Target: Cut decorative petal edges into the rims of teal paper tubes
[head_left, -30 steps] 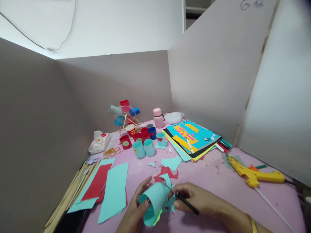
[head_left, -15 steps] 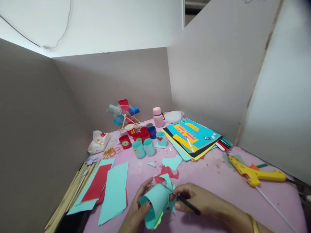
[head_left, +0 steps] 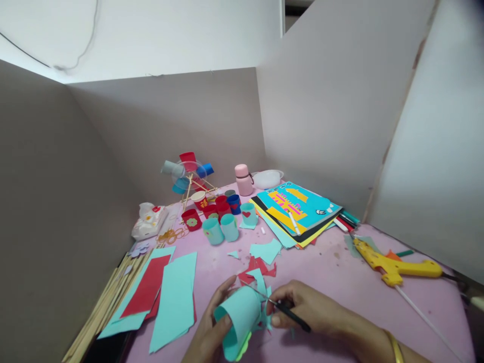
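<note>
My left hand (head_left: pixel 216 320) grips a light blue paper cup (head_left: pixel 242 313) lying on its side, thumb at its open mouth and fingers around its outside. A bit of green decoration (head_left: pixel 245 348) shows on the cup's underside. My right hand (head_left: pixel 297 305) is closed around black-handled scissors (head_left: pixel 289 315), whose blades reach the far end of the cup. Light blue paper strips hang or lie at that end; I cannot tell which are still joined to it. Red paper scraps (head_left: pixel 257 269) and a light blue scrap (head_left: pixel 266 250) lie just beyond.
Left are light blue paper sheets (head_left: pixel 174 302) and wooden sticks (head_left: pixel 94 302). Several decorated cups (head_left: pixel 213 231), a stick-and-cup wheel (head_left: pixel 190 174) and a pink bottle (head_left: pixel 244 180) stand behind. To the right are a booklet (head_left: pixel 302 206) and a yellow glue gun (head_left: pixel 393 264).
The whole scene has shifted slightly left in view. My hands, the cup and the scissors keep nearly the same pose, with the blades still at the cup's far end.
</note>
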Tool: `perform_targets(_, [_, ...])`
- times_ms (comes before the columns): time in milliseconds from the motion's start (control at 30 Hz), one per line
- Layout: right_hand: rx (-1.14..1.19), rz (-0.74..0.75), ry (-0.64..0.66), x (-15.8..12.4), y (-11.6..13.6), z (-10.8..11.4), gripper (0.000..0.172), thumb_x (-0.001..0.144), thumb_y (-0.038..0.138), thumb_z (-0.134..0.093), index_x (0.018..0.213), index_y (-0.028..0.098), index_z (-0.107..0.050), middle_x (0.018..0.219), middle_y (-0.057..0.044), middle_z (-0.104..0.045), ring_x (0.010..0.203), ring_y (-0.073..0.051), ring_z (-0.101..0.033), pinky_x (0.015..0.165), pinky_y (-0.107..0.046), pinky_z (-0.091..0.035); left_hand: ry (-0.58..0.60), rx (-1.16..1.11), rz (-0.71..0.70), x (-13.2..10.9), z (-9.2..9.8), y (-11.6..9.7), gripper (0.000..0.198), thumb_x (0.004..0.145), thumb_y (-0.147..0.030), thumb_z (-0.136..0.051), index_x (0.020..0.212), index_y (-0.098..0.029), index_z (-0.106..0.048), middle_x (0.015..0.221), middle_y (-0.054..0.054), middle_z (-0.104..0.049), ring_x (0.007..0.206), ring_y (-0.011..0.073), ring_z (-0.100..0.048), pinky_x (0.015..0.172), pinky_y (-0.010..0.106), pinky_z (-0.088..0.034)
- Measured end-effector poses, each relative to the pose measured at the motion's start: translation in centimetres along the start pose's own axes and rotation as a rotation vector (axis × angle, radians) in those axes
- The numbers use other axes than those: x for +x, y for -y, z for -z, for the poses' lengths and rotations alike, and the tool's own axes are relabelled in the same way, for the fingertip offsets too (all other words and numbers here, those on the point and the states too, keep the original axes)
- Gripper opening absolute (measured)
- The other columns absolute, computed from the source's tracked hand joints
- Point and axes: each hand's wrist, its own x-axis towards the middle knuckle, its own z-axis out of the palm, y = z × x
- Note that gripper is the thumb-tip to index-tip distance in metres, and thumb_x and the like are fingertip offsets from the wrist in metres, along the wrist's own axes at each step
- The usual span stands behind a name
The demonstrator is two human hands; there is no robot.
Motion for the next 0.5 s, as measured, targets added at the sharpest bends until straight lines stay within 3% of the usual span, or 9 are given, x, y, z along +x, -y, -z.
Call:
perform_targets(167, [0.008, 0.015, -0.043, 0.2, -0.2, -0.3, 0.041, 0.066, 0.051, -0.074, 0.083, 0.014, -0.071, 0.058, 0.005, -0.044, 0.053, -0.009, -0.033, 0.048, -0.021, -0.024, -0.04, -0.023, 0.013, 0.1, -0.1, 0.0, 0.076, 0.059, -0.053, -0.076, 0.124, -0.021, -0.053, 0.117, 0.013, -0.063, 0.108, 0.036, -0.058, 0.085, 0.037, -0.046])
perform_targets(333, [0.014, 0.074, -0.144, 0.3, 0.1, -0.8, 0.042, 0.071, 0.046, -0.071, 0.1, 0.015, -0.065, 0.071, 0.003, -0.048, 0.062, -0.011, -0.037, 0.056, -0.021, -0.031, -0.096, -0.071, 0.015, 0.2, -0.1, 0.4, 0.082, 0.057, -0.051, -0.078, 0.128, -0.022, -0.049, 0.123, 0.015, -0.058, 0.115, 0.0385, -0.054, 0.087, 0.04, -0.045])
perform_targets(500, [-0.258, 0.091, -0.213, 0.0, 0.0, -1.4, 0.032, 0.075, 0.04, -0.065, 0.098, 0.018, -0.067, 0.075, 0.001, -0.058, 0.065, -0.014, -0.045, 0.061, -0.022, -0.037, -0.16, -0.198, 0.005, 0.4, -0.7, 0.2, 0.087, 0.061, -0.049, -0.076, 0.135, -0.023, -0.038, 0.11, 0.014, -0.068, 0.101, 0.0347, -0.063, 0.081, 0.039, -0.048])
